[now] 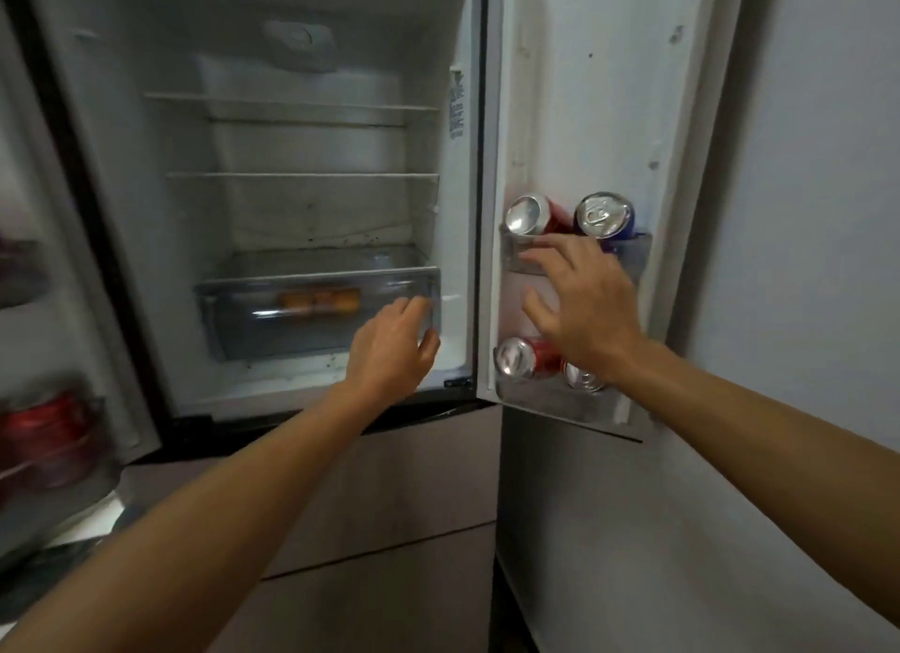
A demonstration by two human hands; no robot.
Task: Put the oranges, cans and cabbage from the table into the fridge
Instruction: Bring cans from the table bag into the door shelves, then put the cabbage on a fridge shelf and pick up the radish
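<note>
The fridge stands open in front of me. Oranges (321, 301) lie inside the clear bottom drawer (253, 331). My left hand (394, 345) reaches to the drawer's right front corner, fingers relaxed at its rim. A red can (533, 215) and a blue can (605, 215) stand in the upper pocket of the right door (584, 92). Two more cans (521, 358) sit in the lower pocket. My right hand (579, 301) is spread flat in front of the door between the two pockets, holding nothing. No cabbage is in view.
Glass shelves (302, 176) above the drawer are bare. The left door (53, 438) swings open at the far left with red cans blurred in its pocket. Closed drawer fronts (389, 506) lie below the fridge compartment. A white wall (818, 214) is to the right.
</note>
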